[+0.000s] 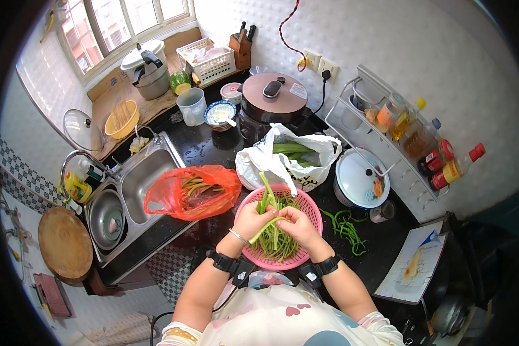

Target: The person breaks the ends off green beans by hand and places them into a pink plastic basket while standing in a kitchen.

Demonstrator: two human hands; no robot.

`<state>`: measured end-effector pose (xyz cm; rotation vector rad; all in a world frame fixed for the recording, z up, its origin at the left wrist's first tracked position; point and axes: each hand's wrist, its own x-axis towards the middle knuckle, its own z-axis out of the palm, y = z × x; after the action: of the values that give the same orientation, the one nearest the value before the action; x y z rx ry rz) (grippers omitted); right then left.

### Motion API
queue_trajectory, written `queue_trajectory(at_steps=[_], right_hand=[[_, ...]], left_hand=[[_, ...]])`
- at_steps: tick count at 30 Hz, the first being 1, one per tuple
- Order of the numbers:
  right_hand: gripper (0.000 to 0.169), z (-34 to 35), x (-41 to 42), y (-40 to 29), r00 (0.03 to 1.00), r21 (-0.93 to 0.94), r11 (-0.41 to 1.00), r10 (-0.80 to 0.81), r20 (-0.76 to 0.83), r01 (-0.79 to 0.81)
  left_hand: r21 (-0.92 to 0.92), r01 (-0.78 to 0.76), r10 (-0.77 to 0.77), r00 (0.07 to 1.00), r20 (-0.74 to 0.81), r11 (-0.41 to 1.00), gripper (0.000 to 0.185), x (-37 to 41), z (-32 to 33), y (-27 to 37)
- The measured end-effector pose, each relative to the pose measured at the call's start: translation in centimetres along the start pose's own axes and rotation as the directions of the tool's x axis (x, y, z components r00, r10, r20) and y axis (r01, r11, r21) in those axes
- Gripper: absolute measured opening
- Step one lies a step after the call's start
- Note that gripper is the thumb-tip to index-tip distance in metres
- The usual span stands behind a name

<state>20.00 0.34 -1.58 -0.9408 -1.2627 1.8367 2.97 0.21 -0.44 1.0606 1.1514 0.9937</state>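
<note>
Over a pink plastic colander (317,225) my two hands nearly meet. My left hand (254,221) is closed around several green vegetable stems (266,200), which stick up past the fingers. The fingertips of my right hand (297,225) pinch a pale green stem beside the left fingers. Below them, cut or broken green stalks (277,248) lie heaped in the colander. Behind it stands an open white plastic bag (259,158) with long green vegetables (296,151). To its left an open red plastic bag (212,203) holds brownish-green stems (199,186).
A steel double sink (145,186) lies left. Green chili peppers (346,229) and a lidded enamel pot (361,181) are at right, below a wall rack (389,138) with bottles. An electric cooker (274,97), stacked bowls (219,114) and a plastic jug (192,107) stand behind.
</note>
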Motion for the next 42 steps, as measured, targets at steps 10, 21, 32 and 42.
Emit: queue_trajectory(at_steps=[10, 21, 32, 42], right_hand=[[0.007, -1.8, 0.6, 0.0, 0.997, 0.050, 0.999, -0.016, -0.080, 0.020], [0.007, -7.4, -0.2, -0.4, 0.984, -0.214, 0.976, 0.010, -0.178, -0.049], [0.010, -6.9, -1.2, 2.3, 0.967, 0.037, 0.988, 0.153, -0.202, -0.148], [0.023, -3.0, -1.6, 7.3, 0.954, -0.222, 0.940, 0.215, -0.207, -0.260]], left_hand=[[-0.005, 0.061, -0.060, 0.997, 0.042, 0.998, 0.012, -1.1, -0.6, 2.2], [-0.205, 0.207, -0.187, 0.976, 0.115, 0.957, 0.006, -2.9, -5.1, 0.7], [-0.033, 0.220, -0.223, 0.967, -0.126, 0.975, 0.012, -2.0, -3.9, -1.7], [0.201, 0.228, -0.177, 0.954, -0.240, 0.953, 0.013, -0.8, -3.1, -5.5]])
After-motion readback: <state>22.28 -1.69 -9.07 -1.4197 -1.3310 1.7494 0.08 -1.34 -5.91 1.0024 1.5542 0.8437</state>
